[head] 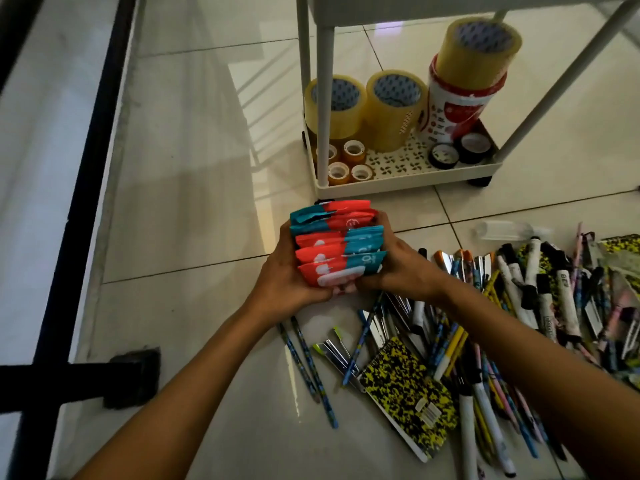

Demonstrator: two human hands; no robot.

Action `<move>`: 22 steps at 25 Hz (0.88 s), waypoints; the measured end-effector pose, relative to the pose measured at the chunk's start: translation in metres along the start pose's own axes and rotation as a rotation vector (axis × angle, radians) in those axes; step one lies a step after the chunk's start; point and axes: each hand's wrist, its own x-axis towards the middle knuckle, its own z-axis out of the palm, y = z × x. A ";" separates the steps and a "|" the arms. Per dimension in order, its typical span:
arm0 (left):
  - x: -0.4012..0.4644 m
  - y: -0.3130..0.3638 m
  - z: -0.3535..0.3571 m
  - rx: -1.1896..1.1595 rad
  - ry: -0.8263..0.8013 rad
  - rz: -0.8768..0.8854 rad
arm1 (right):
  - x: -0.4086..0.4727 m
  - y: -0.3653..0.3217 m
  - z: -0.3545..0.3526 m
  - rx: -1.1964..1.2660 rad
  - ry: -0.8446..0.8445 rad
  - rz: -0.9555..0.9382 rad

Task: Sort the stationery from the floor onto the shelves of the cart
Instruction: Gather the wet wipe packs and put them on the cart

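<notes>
A bundle of several red and teal packets [337,245] is held above the floor, squeezed between both hands. My left hand [289,275] grips its left side and my right hand [398,263] grips its right side, fingers curled under the bundle. The white cart [408,183] stands just beyond; its bottom shelf holds large yellow tape rolls [394,109], small tape rolls [349,161], black tape rolls [457,150] and a red and white canister [453,112] with a tape roll on top. On the floor at the right lies a pile of pens, pencils and markers [519,306].
A yellow and black notebook [408,393] lies on the tiles near my right forearm, and two blue pencils [308,368] lie left of it. A black metal frame [79,202] runs along the left, with a foot [133,375] on the floor. White tiles [190,168] spread between frame and cart.
</notes>
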 end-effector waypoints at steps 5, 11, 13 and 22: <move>0.000 0.041 -0.023 0.032 0.038 -0.016 | -0.009 -0.028 -0.019 0.213 0.024 -0.018; 0.002 0.118 -0.047 -0.187 0.014 -0.042 | -0.039 -0.088 -0.032 0.762 0.199 0.047; 0.003 0.139 -0.053 -0.187 -0.010 -0.055 | -0.048 -0.104 -0.037 0.870 0.198 0.112; 0.011 0.203 -0.094 -0.335 0.250 -0.141 | -0.083 -0.177 -0.104 0.995 0.239 0.094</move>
